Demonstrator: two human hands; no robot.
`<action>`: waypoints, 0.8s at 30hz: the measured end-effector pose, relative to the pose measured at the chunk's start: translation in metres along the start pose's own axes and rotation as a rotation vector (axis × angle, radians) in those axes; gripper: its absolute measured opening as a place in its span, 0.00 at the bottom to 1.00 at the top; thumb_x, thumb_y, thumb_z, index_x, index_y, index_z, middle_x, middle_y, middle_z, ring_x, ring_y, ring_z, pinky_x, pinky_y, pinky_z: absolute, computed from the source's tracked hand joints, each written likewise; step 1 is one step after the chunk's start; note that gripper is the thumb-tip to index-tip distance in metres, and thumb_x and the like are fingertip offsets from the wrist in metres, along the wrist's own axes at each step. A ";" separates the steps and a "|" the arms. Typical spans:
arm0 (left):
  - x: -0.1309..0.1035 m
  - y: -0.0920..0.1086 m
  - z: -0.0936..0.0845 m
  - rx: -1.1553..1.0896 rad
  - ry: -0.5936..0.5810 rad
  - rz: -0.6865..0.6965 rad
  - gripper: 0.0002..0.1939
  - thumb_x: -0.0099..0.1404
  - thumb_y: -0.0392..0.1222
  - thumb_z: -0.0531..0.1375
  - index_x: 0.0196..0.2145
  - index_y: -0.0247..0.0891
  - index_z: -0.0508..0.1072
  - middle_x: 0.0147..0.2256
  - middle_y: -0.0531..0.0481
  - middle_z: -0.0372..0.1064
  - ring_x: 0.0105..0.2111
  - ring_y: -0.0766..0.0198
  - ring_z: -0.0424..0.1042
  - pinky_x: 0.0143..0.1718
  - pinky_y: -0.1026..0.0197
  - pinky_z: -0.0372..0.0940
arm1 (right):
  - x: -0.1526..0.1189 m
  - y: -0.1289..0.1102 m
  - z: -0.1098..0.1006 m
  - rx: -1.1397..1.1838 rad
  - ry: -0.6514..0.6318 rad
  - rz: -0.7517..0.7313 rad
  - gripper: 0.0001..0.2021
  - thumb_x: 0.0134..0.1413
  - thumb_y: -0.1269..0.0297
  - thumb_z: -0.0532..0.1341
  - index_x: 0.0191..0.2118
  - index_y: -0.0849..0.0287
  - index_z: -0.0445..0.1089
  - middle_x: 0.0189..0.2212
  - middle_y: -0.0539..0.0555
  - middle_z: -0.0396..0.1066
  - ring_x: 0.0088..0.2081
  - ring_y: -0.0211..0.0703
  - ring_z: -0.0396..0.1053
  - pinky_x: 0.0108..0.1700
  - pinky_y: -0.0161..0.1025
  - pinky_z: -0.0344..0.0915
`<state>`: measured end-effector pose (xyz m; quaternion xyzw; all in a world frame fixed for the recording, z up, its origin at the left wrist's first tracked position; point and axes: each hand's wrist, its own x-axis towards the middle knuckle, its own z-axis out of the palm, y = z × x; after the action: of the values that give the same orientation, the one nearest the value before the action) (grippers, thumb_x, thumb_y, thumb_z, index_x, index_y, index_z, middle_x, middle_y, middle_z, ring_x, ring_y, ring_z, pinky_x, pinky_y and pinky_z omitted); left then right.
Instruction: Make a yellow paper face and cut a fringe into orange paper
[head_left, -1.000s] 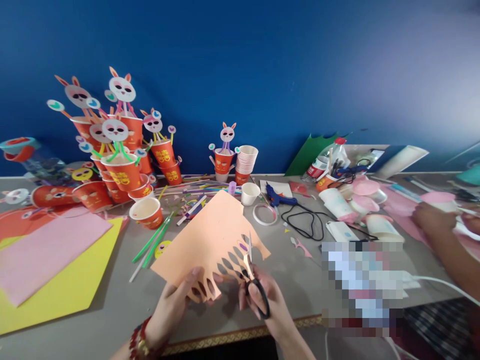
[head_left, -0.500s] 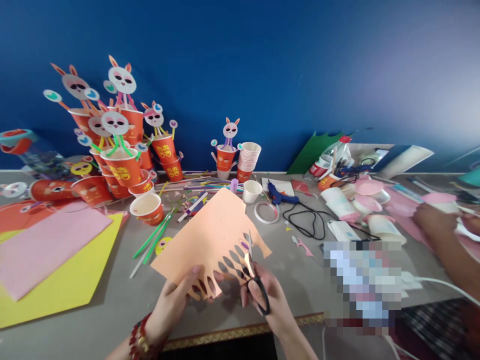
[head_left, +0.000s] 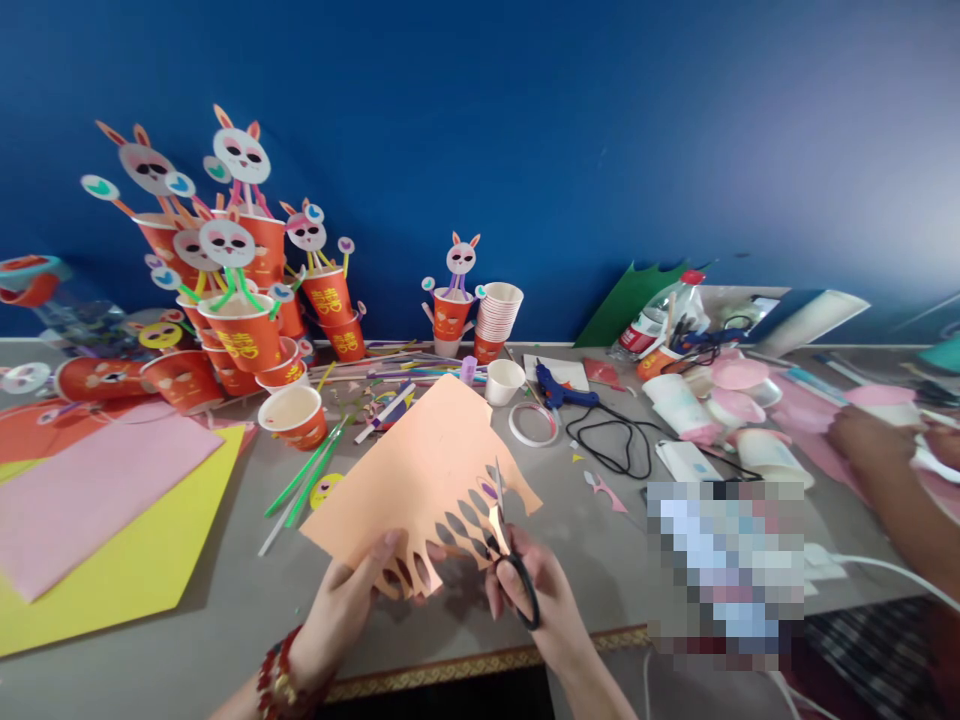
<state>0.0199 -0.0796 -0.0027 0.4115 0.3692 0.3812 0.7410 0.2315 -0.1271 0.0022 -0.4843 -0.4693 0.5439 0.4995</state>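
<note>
An orange paper sheet [head_left: 435, 450] with rows of leaf-shaped holes along its near right edge is held above the table. My left hand [head_left: 352, 590] pinches its lower left part, thumb on top and fingers underneath. In my right hand [head_left: 536, 590] are scissors [head_left: 529, 600] with black handles, their blades pointing up and away at the sheet's cut edge. A small orange strip lies along the blades near my right fingers. Beyond the sheet stand a white paper cup [head_left: 505, 381] and a purple glue-stick-like piece [head_left: 468, 370].
Red cups [head_left: 241, 335] with rabbit figures crowd the back left. Pink [head_left: 112, 480] and yellow sheets [head_left: 165, 570] lie at left. Right of centre are tape [head_left: 533, 425], a blue glue gun [head_left: 562, 388] and its black cord. Another person's hand [head_left: 874, 445] is at far right.
Almost nothing differs. My right fingers have shifted slightly at the scissors, and the view has moved a little; the sheet stays in the same place.
</note>
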 end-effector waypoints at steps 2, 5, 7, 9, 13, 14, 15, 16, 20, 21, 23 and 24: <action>0.000 0.001 0.000 0.009 -0.007 0.009 0.23 0.69 0.55 0.55 0.39 0.33 0.81 0.27 0.44 0.76 0.27 0.59 0.73 0.31 0.61 0.67 | 0.000 0.003 -0.002 -0.014 -0.006 -0.010 0.23 0.57 0.43 0.60 0.25 0.58 0.60 0.16 0.48 0.62 0.18 0.35 0.57 0.25 0.37 0.47; -0.001 0.002 0.000 0.020 -0.008 0.008 0.23 0.69 0.54 0.55 0.39 0.33 0.81 0.27 0.44 0.76 0.27 0.59 0.73 0.31 0.62 0.67 | -0.001 0.009 -0.003 0.020 0.018 -0.022 0.24 0.57 0.45 0.61 0.22 0.57 0.55 0.20 0.49 0.63 0.18 0.34 0.59 0.24 0.37 0.47; -0.002 0.003 0.001 0.014 -0.002 0.005 0.23 0.68 0.55 0.55 0.39 0.33 0.81 0.26 0.44 0.76 0.27 0.59 0.73 0.30 0.62 0.67 | -0.002 0.011 -0.003 0.053 0.035 -0.026 0.25 0.56 0.45 0.62 0.22 0.57 0.53 0.21 0.49 0.62 0.17 0.34 0.60 0.23 0.36 0.46; -0.003 0.003 0.001 0.006 0.005 0.003 0.24 0.67 0.56 0.56 0.38 0.33 0.82 0.25 0.44 0.75 0.27 0.58 0.74 0.30 0.62 0.67 | -0.002 0.010 -0.004 0.056 0.029 -0.016 0.24 0.56 0.45 0.62 0.23 0.57 0.54 0.19 0.48 0.61 0.17 0.34 0.60 0.23 0.36 0.46; -0.002 0.003 0.001 0.015 0.018 0.005 0.24 0.66 0.57 0.56 0.37 0.32 0.82 0.25 0.43 0.75 0.27 0.58 0.74 0.29 0.61 0.67 | 0.000 0.007 -0.005 0.029 0.014 -0.008 0.26 0.55 0.44 0.63 0.21 0.57 0.53 0.16 0.47 0.60 0.16 0.33 0.57 0.22 0.35 0.46; -0.001 0.003 0.001 0.021 0.021 0.007 0.24 0.66 0.57 0.56 0.37 0.32 0.81 0.25 0.43 0.75 0.27 0.58 0.74 0.29 0.61 0.68 | 0.000 0.006 -0.005 0.028 0.014 -0.008 0.26 0.54 0.44 0.63 0.21 0.57 0.53 0.16 0.47 0.59 0.16 0.33 0.57 0.21 0.35 0.46; -0.001 0.003 0.000 0.026 0.025 0.011 0.25 0.66 0.57 0.56 0.37 0.32 0.81 0.26 0.42 0.75 0.26 0.58 0.73 0.28 0.61 0.68 | 0.000 0.005 -0.005 0.030 0.015 -0.008 0.26 0.54 0.44 0.63 0.22 0.57 0.53 0.16 0.46 0.59 0.16 0.32 0.57 0.21 0.35 0.47; 0.000 0.002 0.000 0.031 0.033 0.013 0.25 0.66 0.57 0.57 0.36 0.31 0.81 0.26 0.42 0.76 0.26 0.58 0.73 0.28 0.61 0.68 | 0.000 0.005 -0.005 0.032 0.017 -0.002 0.25 0.54 0.44 0.63 0.23 0.57 0.55 0.16 0.46 0.59 0.16 0.32 0.58 0.21 0.35 0.47; 0.001 0.001 -0.001 0.029 0.060 0.015 0.24 0.65 0.57 0.58 0.35 0.31 0.81 0.27 0.42 0.76 0.25 0.59 0.73 0.27 0.62 0.68 | 0.000 0.003 -0.006 0.035 0.031 0.049 0.24 0.51 0.42 0.64 0.25 0.57 0.57 0.17 0.45 0.57 0.16 0.31 0.56 0.20 0.34 0.48; 0.001 0.001 -0.001 0.022 0.062 0.016 0.24 0.65 0.57 0.58 0.35 0.31 0.81 0.26 0.42 0.76 0.25 0.59 0.73 0.27 0.62 0.68 | 0.000 0.002 -0.006 0.030 0.029 0.059 0.25 0.50 0.41 0.64 0.25 0.57 0.57 0.17 0.44 0.57 0.16 0.31 0.56 0.20 0.34 0.49; 0.000 0.001 -0.001 0.011 0.056 0.014 0.24 0.65 0.56 0.58 0.35 0.31 0.82 0.27 0.42 0.77 0.25 0.59 0.74 0.27 0.62 0.68 | -0.001 0.001 -0.008 0.011 0.013 0.062 0.25 0.50 0.40 0.64 0.25 0.57 0.57 0.16 0.45 0.57 0.16 0.32 0.56 0.20 0.34 0.50; 0.000 0.001 -0.001 0.007 0.056 0.016 0.24 0.65 0.56 0.58 0.36 0.31 0.82 0.27 0.42 0.77 0.25 0.59 0.74 0.27 0.62 0.68 | -0.001 0.001 -0.009 0.000 0.006 0.058 0.25 0.50 0.40 0.64 0.25 0.57 0.57 0.15 0.45 0.58 0.16 0.33 0.56 0.20 0.34 0.50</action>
<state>0.0183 -0.0791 -0.0023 0.4062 0.3881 0.3971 0.7257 0.2401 -0.1277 0.0002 -0.4991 -0.4535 0.5567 0.4851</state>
